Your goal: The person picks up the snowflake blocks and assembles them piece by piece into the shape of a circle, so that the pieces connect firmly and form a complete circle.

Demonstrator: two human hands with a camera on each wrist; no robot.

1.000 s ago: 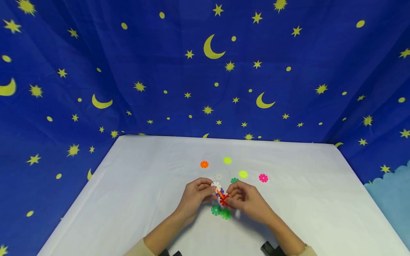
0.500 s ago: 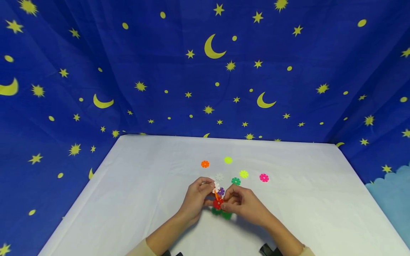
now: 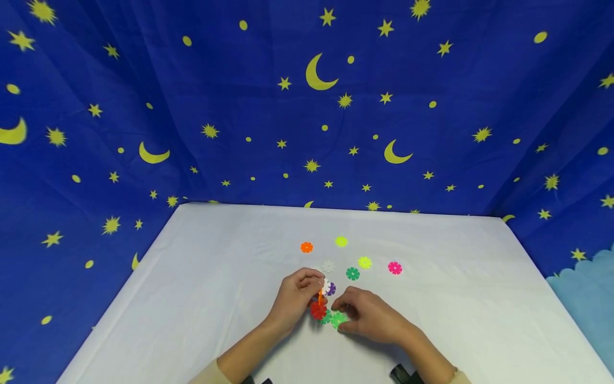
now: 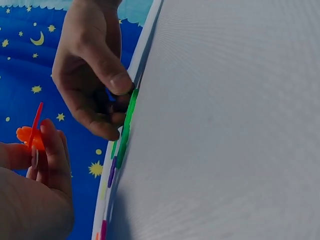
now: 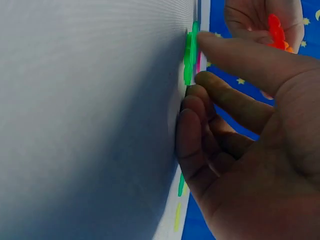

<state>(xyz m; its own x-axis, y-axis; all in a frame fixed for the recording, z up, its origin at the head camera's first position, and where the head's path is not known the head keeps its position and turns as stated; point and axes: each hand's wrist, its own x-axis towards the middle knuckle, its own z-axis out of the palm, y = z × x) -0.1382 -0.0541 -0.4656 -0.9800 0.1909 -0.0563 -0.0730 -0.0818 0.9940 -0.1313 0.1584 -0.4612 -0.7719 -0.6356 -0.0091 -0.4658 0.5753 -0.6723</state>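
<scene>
My left hand (image 3: pixel 293 296) pinches a joined chain of notched plastic snowflake discs: a white disc (image 3: pixel 326 287) at the fingertips, an orange disc (image 3: pixel 320 295) edge-on, and a red disc (image 3: pixel 318 310) hanging lowest. In the left wrist view the red disc (image 4: pixel 35 125) stands edge-on beside the orange disc (image 4: pixel 29 136). My right hand (image 3: pixel 371 314) is low over the table, thumb and fingertips parted around a light green disc (image 3: pixel 338 320). Beside it, a darker green disc (image 3: pixel 326 317) is partly covered by the red one. A purple disc (image 3: pixel 332 288) lies just behind the white one.
Loose discs lie farther back on the white table (image 3: pixel 216 266): an orange disc (image 3: pixel 307 247), two yellow discs, a teal disc (image 3: pixel 353 273), a pale disc (image 3: pixel 328 266) and a pink disc (image 3: pixel 395 268). A blue star-patterned curtain (image 3: pixel 268 106) surrounds the table.
My right hand has let go of the red disc and moved down to the light green disc. The chain in my left hand has swung left, the red disc now hanging below.
</scene>
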